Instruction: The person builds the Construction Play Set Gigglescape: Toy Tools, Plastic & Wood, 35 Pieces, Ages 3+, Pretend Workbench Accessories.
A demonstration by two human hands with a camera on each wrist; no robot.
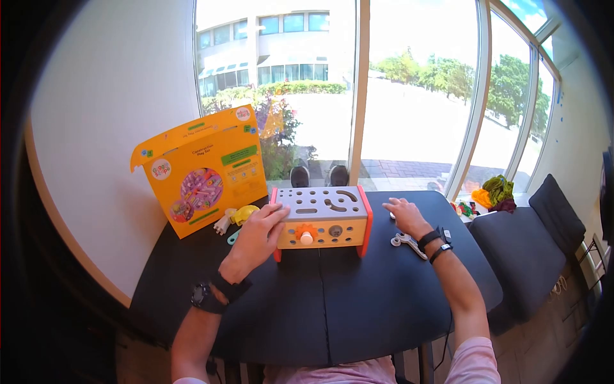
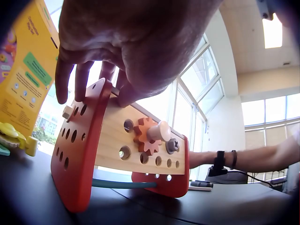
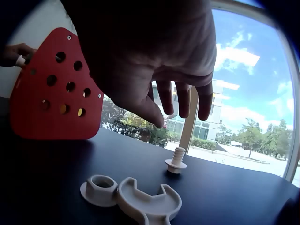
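Note:
A toy workbench [image 1: 323, 226] with red end panels and a grey, slotted top stands on the table. Its wooden front carries an orange gear [image 2: 146, 136] with a pale peg [image 2: 161, 131] through it, and a grey screw [image 2: 172, 146]. My left hand [image 1: 259, 233] grips the upper left corner, thumb at the front and fingers over the red panel. To the right of the bench, my right hand [image 1: 409, 217] hangs with loosely bent fingers, holding nothing. Below it are an upright white bolt [image 3: 176, 161], a white nut [image 3: 100, 192] and a white wrench [image 3: 150, 206].
An orange play-set box [image 1: 204, 153] stands at the back left. Yellow and white toy pieces [image 1: 244, 214] and a teal piece [image 1: 233, 237] lie between it and the bench. A dark chair [image 1: 524, 249] stands right of the table [image 1: 377, 301]; tall windows rise behind.

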